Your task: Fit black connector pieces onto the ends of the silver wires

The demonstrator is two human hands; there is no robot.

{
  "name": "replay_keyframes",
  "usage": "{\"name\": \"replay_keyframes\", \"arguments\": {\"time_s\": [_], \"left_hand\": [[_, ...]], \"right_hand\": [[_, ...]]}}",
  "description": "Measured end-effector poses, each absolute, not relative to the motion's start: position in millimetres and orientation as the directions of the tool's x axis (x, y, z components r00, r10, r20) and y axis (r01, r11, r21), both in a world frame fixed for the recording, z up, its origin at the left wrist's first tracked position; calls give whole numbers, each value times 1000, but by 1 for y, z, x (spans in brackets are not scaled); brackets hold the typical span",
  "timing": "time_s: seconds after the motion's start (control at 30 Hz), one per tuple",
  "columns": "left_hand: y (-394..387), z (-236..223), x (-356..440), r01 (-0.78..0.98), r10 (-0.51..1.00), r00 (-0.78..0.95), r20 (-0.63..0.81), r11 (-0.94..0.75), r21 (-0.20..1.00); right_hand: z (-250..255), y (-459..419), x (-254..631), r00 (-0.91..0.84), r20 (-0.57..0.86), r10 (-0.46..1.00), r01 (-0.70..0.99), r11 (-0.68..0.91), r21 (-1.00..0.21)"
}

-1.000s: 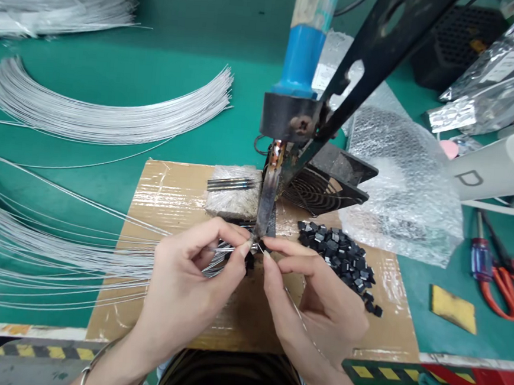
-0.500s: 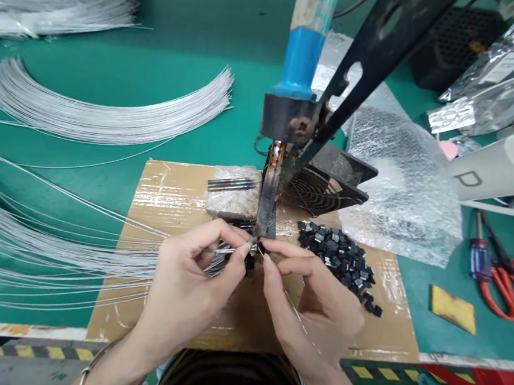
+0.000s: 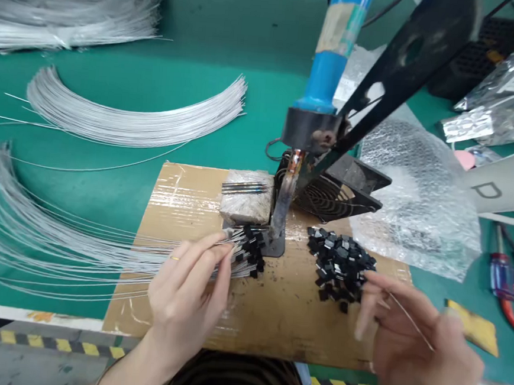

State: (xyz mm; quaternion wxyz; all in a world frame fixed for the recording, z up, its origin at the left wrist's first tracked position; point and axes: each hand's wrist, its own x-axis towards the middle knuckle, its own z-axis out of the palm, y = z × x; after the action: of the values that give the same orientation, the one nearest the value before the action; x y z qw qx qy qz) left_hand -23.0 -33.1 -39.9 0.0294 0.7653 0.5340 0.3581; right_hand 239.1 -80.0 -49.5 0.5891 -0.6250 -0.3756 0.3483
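My left hand (image 3: 191,288) is closed, its thumb and fingertips pinching a light-grey wire by its end. That end lies over a bundle of grey wires (image 3: 145,261), whose tips carry small black blocks (image 3: 252,251). My right hand (image 3: 423,339), smeared by motion, is off to the right beside a heap of loose black blocks (image 3: 343,261). A thin silvery strand of solder wire (image 3: 409,320) runs across its fingers. Above and between the hands, a blue-handled soldering iron (image 3: 321,85) points downward in a black bracket, its tip (image 3: 283,209) apart from both hands.
A sheet of cardboard (image 3: 282,319) covers the work spot. Behind it are a wrapped block with metal rods (image 3: 244,206) and a black fan (image 3: 341,193). More grey wire bundles (image 3: 133,126) lie left. Bubble wrap (image 3: 413,187), a yellow sponge (image 3: 473,328) and a screwdriver (image 3: 502,274) lie right.
My hands have parted from the iron's tip. The right hand has swung right past the loose blocks with the solder wire; the left has drawn the wire down-left. The whole view has shifted slightly.
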Motion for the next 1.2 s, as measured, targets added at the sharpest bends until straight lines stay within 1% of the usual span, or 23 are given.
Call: {"name": "replay_keyframes", "arguments": {"time_s": [0.03,0.07,0.17,0.23,0.3,0.37,0.43,0.53,0.67,0.77,0.87,0.97,1.1,1.2], "left_hand": [[-33,-43,-23,789,841,153,518,-420,448],[-33,-46,-23,787,846,134,516,-407,463],[-35,-47,-24,793,866,91,491,-361,491],[-34,-43,-29,783,881,65,469,-337,523],[-26,-36,-40,784,890,39,454,-309,538],[-6,-31,-59,823,897,6,442,-256,507],[27,-29,-81,893,911,-28,412,-163,419],[89,-35,-111,912,931,-56,360,-99,398],[162,-51,-120,902,949,-9,315,-128,413],[190,-60,-109,886,955,34,295,-166,432],[200,-62,-101,871,955,25,297,-167,463],[199,-58,-103,846,952,-23,305,-144,513],[191,-46,-111,776,937,-130,324,-107,622],[180,-35,-115,685,930,-170,324,-125,718]], "right_hand": [[-51,-86,250,471,-92,877,-3,-103,-995],[-54,-91,260,438,-160,884,-18,-169,-985],[-69,-99,276,331,-239,913,18,-260,-966],[-79,-98,275,311,-229,922,65,-261,-963],[-85,-94,266,369,-196,908,91,-245,-965],[-87,-92,256,468,-159,869,71,-216,-974],[-86,-90,249,516,-120,848,57,-174,-983],[-87,-89,248,538,-78,840,57,-128,-990],[-89,-90,250,562,-100,821,5,-124,-992],[-87,-91,247,583,-92,807,-2,-112,-994],[-86,-90,245,593,-83,801,15,-114,-993],[-87,-89,244,584,-73,809,48,-124,-991],[-86,-89,244,590,-50,806,119,-148,-982],[-85,-89,243,585,-57,809,148,-175,-973]]}}
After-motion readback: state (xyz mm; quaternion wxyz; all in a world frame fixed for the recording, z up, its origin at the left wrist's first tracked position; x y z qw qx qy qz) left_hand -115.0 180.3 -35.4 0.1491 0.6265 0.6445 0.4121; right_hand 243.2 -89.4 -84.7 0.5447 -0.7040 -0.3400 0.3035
